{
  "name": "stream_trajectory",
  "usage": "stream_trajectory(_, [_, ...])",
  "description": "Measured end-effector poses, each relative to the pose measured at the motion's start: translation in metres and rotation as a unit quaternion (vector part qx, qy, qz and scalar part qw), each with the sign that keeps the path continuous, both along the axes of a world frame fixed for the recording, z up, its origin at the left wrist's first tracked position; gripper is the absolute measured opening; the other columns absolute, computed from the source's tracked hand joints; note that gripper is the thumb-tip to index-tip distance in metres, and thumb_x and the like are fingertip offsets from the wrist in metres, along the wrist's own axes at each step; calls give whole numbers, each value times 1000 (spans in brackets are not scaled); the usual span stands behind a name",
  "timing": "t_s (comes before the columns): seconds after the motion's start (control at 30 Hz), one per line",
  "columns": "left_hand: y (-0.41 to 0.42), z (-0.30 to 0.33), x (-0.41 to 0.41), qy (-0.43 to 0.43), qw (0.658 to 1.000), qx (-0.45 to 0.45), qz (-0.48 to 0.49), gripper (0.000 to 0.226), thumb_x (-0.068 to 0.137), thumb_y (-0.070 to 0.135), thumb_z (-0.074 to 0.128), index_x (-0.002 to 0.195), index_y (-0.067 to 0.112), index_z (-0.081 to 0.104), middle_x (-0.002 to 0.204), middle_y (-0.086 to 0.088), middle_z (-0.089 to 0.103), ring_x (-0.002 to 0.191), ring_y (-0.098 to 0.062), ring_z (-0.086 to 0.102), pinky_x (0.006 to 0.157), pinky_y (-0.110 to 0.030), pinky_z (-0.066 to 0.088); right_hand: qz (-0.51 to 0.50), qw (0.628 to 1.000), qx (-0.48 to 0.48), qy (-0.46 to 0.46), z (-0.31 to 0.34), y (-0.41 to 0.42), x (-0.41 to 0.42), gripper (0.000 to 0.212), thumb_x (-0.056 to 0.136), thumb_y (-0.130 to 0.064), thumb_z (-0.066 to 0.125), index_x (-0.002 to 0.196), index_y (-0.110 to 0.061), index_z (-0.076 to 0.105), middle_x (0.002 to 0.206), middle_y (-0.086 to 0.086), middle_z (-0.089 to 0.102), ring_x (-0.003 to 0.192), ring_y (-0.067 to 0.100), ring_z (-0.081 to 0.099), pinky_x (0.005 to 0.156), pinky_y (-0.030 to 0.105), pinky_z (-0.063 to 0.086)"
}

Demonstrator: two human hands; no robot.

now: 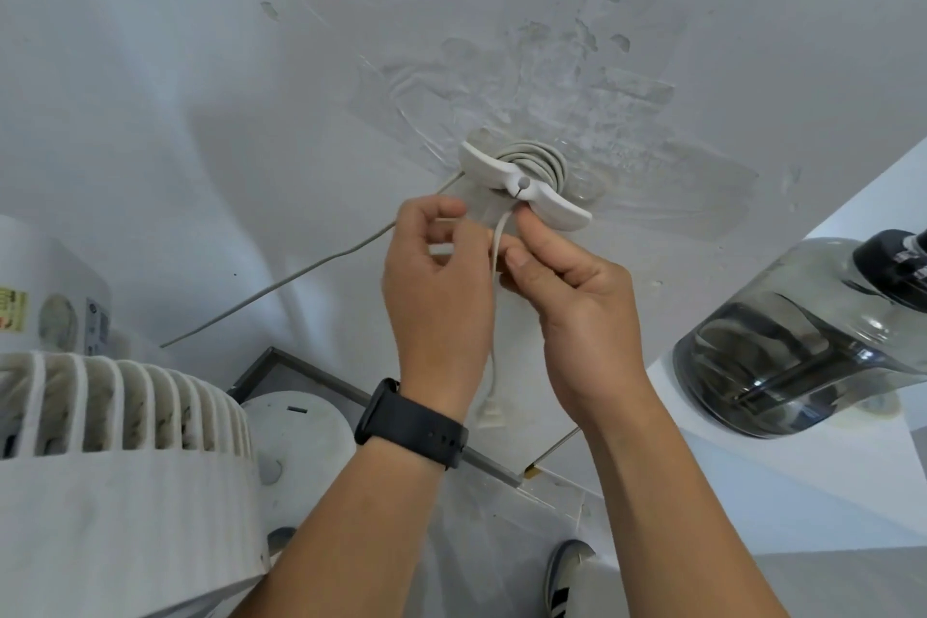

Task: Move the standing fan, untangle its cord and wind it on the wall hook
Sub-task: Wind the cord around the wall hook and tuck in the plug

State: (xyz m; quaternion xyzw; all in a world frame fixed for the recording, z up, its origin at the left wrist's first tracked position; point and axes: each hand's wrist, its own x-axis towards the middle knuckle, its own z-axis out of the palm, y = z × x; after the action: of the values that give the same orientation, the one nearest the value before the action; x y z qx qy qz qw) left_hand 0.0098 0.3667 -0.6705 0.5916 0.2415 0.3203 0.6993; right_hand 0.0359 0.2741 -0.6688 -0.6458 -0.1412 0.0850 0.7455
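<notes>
Now my left hand (436, 276) curled, pinching the fan cord (496, 246) just below the wall hook (521, 183), my right hand (567, 286) pinching the same cord, coils wound round the hook

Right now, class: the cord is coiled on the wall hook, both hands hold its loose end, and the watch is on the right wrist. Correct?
Not quite. The head view shows the watch on the left wrist. The rest stands: cord on the wall hook, left hand and right hand holding its end.
</notes>
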Motion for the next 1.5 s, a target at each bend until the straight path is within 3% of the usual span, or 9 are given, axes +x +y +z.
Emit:
stream_trajectory(0.2, [-2, 5, -6, 60, 994, 6, -86, 21, 101, 24, 53, 84, 18, 65, 60, 6, 64, 48, -16, 56, 45, -25, 43, -17, 999, -39, -21, 10, -3, 0, 32, 98, -3, 62, 109, -31, 72, 103, -9, 79, 102, 4, 73, 90, 19, 54])
stream_trajectory(0.33, [-1, 6, -6, 59, 993, 5, -102, 33, 101, 24, 56, 70, 20, 68, 44, 16, 48, 45, -4, 43, 56, -27, 36, -15, 998, -55, -21, 15, -3, -1, 32, 97, -3, 61, 111, -31, 71, 104, -12, 79, 95, -3, 70, 83, 12, 51])
stream_trajectory(0.57, [2, -1, 0, 12, 999, -37, -28, 10, 92, 18, 68, 87, 17, 76, 58, 5, 49, 56, -5, 44, 63, -23, 44, -26, 985, -158, -66, 26, 2, -10, 43, 101, -7, 56, 95, -46, 71, 94, -19, 77, 77, 10, 69, 69, 14, 51])
stream_trajectory(0.67, [2, -3, 1, -26, 995, -92, -1, 14, 92, 10, 70, 97, 23, 75, 54, 11, 39, 52, -7, 39, 63, -28, 42, -39, 949, -278, -143, 29, 1, -9, 23, 101, -10, 53, 104, -14, 75, 96, -13, 78, 66, 21, 63, 63, 39, 54])
stream_trajectory(0.77, [2, 0, -1, -86, 990, -102, 33, 17, 93, 6, 72, 92, 23, 67, 60, 4, 43, 54, -13, 39, 58, -33, 40, -82, 923, -304, -222, 37, 4, -11, 31, 98, -14, 55, 117, -23, 77, 89, -9, 78, 49, 6, 55, 51, 19, 41])
stream_trajectory(0.9, [1, 4, -1, -141, 973, -176, 51, 18, 95, 6, 70, 101, 18, 59, 66, -2, 61, 56, -14, 55, 54, -29, 46, -170, 889, -263, -333, 46, 13, -14, 32, 95, -13, 53, 115, -22, 77, 94, -12, 77, 74, 2, 65, 67, 24, 52])
stream_trajectory(1.03, [2, 9, -2, -192, 937, -292, 19, 24, 100, 11, 65, 122, 19, 57, 89, -8, 76, 79, -18, 71, 81, -34, 58, -138, 859, -342, -355, 37, 23, -9, 42, 98, -18, 51, 138, -21, 61, 119, -9, 63, 112, 13, 55, 96, 25, 43])
stream_trajectory(1.27, [2, 11, -2, -212, 935, -281, 36, 34, 98, 5, 64, 128, 20, 56, 94, -14, 71, 99, -23, 69, 93, -36, 57, -163, 798, -418, -402, 29, 24, -3, 50, 98, -23, 49, 148, -21, 52, 110, -1, 50, 97, 18, 46, 74, 38, 50])
stream_trajectory(1.5, [1, 12, -2, -220, 936, -273, 16, 45, 96, 0, 65, 133, 23, 54, 109, -23, 69, 105, -30, 70, 102, -44, 56, -179, 824, -377, -384, 26, 28, 1, 30, 104, -28, 47, 131, -25, 61, 114, -5, 54, 103, 17, 49, 77, 39, 50])
